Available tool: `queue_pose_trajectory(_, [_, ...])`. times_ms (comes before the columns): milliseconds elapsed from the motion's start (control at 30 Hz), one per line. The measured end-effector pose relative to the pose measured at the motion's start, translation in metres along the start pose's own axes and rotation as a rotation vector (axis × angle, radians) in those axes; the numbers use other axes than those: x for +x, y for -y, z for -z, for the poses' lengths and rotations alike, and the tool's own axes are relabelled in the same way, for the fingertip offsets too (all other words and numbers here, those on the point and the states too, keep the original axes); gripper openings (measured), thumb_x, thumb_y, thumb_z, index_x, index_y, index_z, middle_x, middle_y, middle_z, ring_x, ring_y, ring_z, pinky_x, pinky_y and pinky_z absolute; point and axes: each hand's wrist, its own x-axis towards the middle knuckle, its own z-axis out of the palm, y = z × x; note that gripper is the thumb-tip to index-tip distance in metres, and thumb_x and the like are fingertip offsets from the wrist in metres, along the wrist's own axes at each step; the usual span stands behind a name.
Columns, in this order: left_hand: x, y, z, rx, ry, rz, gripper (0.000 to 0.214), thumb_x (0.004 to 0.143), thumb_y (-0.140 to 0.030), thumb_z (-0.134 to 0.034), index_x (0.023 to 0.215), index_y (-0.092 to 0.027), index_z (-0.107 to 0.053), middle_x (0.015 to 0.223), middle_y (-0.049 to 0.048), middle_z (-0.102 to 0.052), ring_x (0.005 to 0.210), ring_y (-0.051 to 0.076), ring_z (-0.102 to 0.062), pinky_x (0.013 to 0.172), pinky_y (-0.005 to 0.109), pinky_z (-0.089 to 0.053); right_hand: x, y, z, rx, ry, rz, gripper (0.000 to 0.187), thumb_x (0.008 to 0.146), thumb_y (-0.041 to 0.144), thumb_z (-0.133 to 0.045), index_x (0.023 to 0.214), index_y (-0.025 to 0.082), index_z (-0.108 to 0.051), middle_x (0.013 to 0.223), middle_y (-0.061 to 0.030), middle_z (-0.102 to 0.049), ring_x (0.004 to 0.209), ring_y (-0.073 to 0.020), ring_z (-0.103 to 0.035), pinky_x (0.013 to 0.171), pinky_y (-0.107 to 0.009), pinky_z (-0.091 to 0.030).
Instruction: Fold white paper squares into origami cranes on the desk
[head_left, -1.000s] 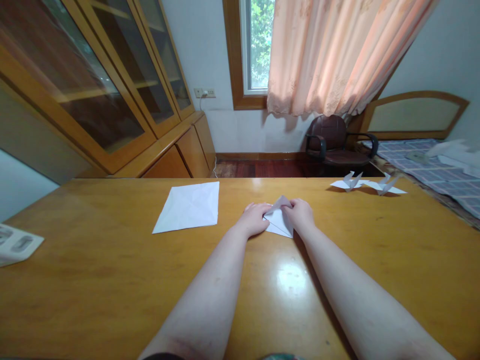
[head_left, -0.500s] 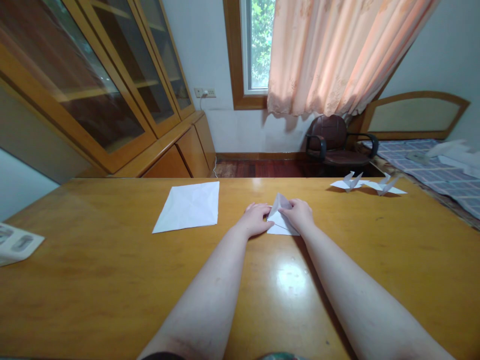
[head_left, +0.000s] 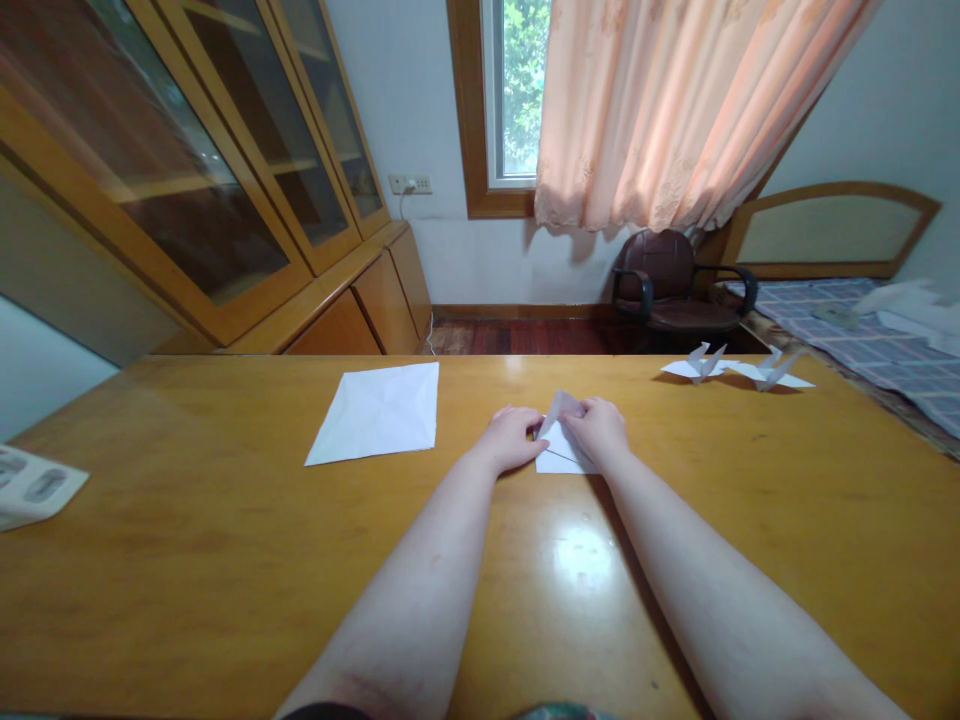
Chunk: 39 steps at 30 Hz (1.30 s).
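A partly folded sheet of white paper (head_left: 562, 459) lies on the wooden table between my hands, with one flap standing up at its far side. My left hand (head_left: 511, 438) presses on its left edge, thumb on top of the paper and fingers closed around that side. My right hand (head_left: 600, 430) pinches the raised flap between thumb and fingers. Part of the paper is hidden under both hands.
A creased white square sheet (head_left: 379, 412) lies to the left. Two folded paper cranes (head_left: 701, 365) stand at the far right of the table (head_left: 225, 560). A printed paper (head_left: 41, 487) sits at the left edge. Beyond are a chair (head_left: 660, 280) and a bed.
The raised flap has tipped lower and toward the right. My hands have stayed almost in place, and the paper has shifted very slightly.
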Motion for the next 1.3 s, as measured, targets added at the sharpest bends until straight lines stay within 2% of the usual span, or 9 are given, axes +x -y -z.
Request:
queue_pose_trajectory(200, [0.003, 0.002, -0.001, 0.031, -0.046, 0.094, 0.021, 0.078, -0.036, -0.056, 0.083, -0.018, -0.065, 0.088, 0.0058, -0.067, 0.085, 0.021, -0.060, 0.081, 0.032, -0.046, -0.002, 0.004, -0.001, 0.007, 0.012, 0.094, 0.029, 0.076, 0.044, -0.057, 0.073, 0.018, -0.069, 0.079, -0.0076, -0.067, 0.077, -0.0189, -0.056, 0.064, -0.028, -0.032])
queue_pose_trajectory(333, [0.004, 0.002, -0.001, 0.047, -0.059, 0.167, 0.025, 0.080, -0.039, -0.053, 0.085, -0.018, -0.066, 0.092, 0.0073, -0.067, 0.090, 0.022, -0.060, 0.082, 0.031, -0.046, -0.005, 0.008, 0.000, 0.000, 0.007, 0.143, 0.026, 0.077, 0.041, -0.056, 0.070, 0.018, -0.066, 0.078, -0.0064, -0.066, 0.074, -0.0176, -0.055, 0.063, -0.027, -0.032])
queue_pose_trajectory(500, [0.004, 0.002, -0.001, 0.094, -0.072, 0.180, 0.028, 0.080, -0.042, -0.054, 0.084, -0.018, -0.067, 0.094, 0.0085, -0.067, 0.095, 0.024, -0.059, 0.085, 0.033, -0.046, -0.008, 0.011, 0.002, 0.002, 0.005, 0.143, 0.025, 0.078, 0.039, -0.055, 0.070, 0.018, -0.066, 0.077, -0.0063, -0.065, 0.073, -0.0176, -0.055, 0.063, -0.027, -0.031])
queue_pose_trajectory(700, [0.006, 0.008, -0.006, 0.142, -0.103, 0.306, 0.033, 0.080, -0.046, -0.052, 0.089, -0.017, -0.067, 0.092, 0.0112, -0.068, 0.093, 0.026, -0.061, 0.081, 0.034, -0.046, -0.009, 0.010, 0.000, 0.079, 0.005, 0.188, 0.033, 0.082, 0.041, -0.049, 0.062, 0.018, -0.062, 0.068, -0.0050, -0.062, 0.067, -0.0158, -0.051, 0.060, -0.027, -0.030])
queue_pose_trajectory(933, [0.004, 0.004, -0.003, 0.171, -0.075, 0.269, 0.026, 0.079, -0.042, -0.055, 0.087, -0.022, -0.069, 0.089, 0.0069, -0.068, 0.093, 0.025, -0.059, 0.083, 0.034, -0.045, -0.007, 0.006, -0.003, 0.232, 0.018, 0.186, 0.048, 0.089, 0.049, -0.039, 0.058, 0.017, -0.059, 0.061, -0.0031, -0.058, 0.062, -0.0138, -0.050, 0.056, -0.026, -0.029])
queue_pose_trajectory(1100, [0.004, 0.002, -0.004, 0.177, -0.029, 0.241, 0.023, 0.079, -0.041, -0.055, 0.087, -0.024, -0.068, 0.093, 0.0044, -0.067, 0.098, 0.024, -0.056, 0.090, 0.036, -0.042, -0.006, 0.008, -0.002, 0.195, 0.036, 0.167, 0.041, 0.085, 0.045, -0.046, 0.059, 0.017, -0.060, 0.062, -0.0029, -0.059, 0.061, -0.0139, -0.050, 0.055, -0.025, -0.029])
queue_pose_trajectory(1300, [0.007, 0.007, -0.008, 0.181, -0.045, 0.260, 0.028, 0.082, -0.043, -0.050, 0.085, -0.021, -0.068, 0.091, 0.0070, -0.068, 0.097, 0.025, -0.058, 0.086, 0.035, -0.043, -0.006, 0.009, -0.001, 0.183, -0.001, 0.101, 0.033, 0.080, 0.043, -0.051, 0.063, 0.018, -0.063, 0.068, -0.0039, -0.063, 0.065, -0.0152, -0.052, 0.058, -0.026, -0.031])
